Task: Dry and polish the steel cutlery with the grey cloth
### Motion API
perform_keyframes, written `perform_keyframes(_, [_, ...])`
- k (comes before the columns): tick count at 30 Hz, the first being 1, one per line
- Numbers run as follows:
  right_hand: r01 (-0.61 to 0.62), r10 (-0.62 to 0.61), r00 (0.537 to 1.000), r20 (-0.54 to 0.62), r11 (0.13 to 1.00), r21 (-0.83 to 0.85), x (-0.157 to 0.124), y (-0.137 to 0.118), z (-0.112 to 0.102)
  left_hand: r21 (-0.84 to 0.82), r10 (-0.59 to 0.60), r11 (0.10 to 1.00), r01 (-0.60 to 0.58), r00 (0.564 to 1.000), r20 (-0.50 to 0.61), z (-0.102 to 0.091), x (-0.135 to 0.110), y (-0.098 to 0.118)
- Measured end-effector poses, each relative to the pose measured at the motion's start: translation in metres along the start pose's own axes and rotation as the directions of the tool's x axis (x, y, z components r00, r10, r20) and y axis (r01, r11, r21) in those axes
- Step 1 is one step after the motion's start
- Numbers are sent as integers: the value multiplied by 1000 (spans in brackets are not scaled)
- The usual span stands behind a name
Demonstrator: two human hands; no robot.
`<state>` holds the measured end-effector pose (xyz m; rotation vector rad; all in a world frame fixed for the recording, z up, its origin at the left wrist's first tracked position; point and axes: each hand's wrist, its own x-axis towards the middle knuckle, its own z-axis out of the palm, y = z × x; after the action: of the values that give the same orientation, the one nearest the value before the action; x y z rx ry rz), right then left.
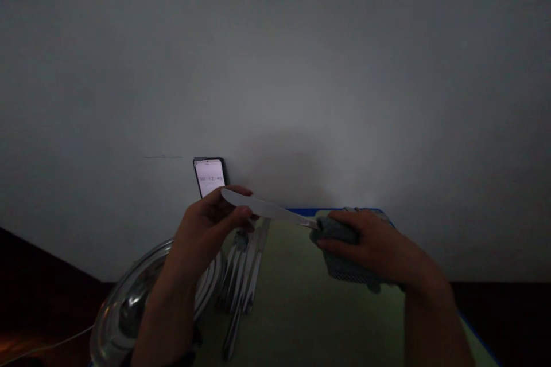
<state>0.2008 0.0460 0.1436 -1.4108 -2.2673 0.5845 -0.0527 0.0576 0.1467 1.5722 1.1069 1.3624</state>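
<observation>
A table knife (271, 210) is held level above the table, its blade tip to the left. My left hand (210, 229) pinches the blade near the tip between thumb and fingers. My right hand (365, 243) is wrapped around the handle end through a grey-green cloth (338, 232), part of which hangs below the fingers. The handle itself is mostly hidden in the cloth. Below my left hand, several pieces of metal cutlery (245, 275) lie in a loose bunch on the table.
A shiny round metal bowl or basin (124, 298) stands at the left, partly behind my left forearm. A phone (210, 175) showing a timer leans against the grey wall (293, 69). The pale green tabletop (297, 309) has a blue edge. A white cable (55, 344) runs at lower left.
</observation>
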Motion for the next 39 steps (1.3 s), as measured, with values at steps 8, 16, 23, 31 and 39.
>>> perform_keyframes(8, [18,-24,996,84,997,80,12,-18,20,16,-78,997,76,984,161,9,1,-4])
perform_keyframes(16, [31,-55,994,97,972,235,15,-16,21,8,24,1000,-22,944,-330,19,7,-3])
perform_keyframes(23, [39,-87,983,159,958,283,5,5,0,-220,34,960,-174,851,-524,4,11,-5])
perform_keyframes(31, [119,-160,976,150,961,251,21,-10,16,4,89,996,-90,974,-208,27,6,-7])
perform_keyframes(39, [112,-103,994,-46,923,367,33,-19,31,332,238,918,-216,971,-25,32,7,-9])
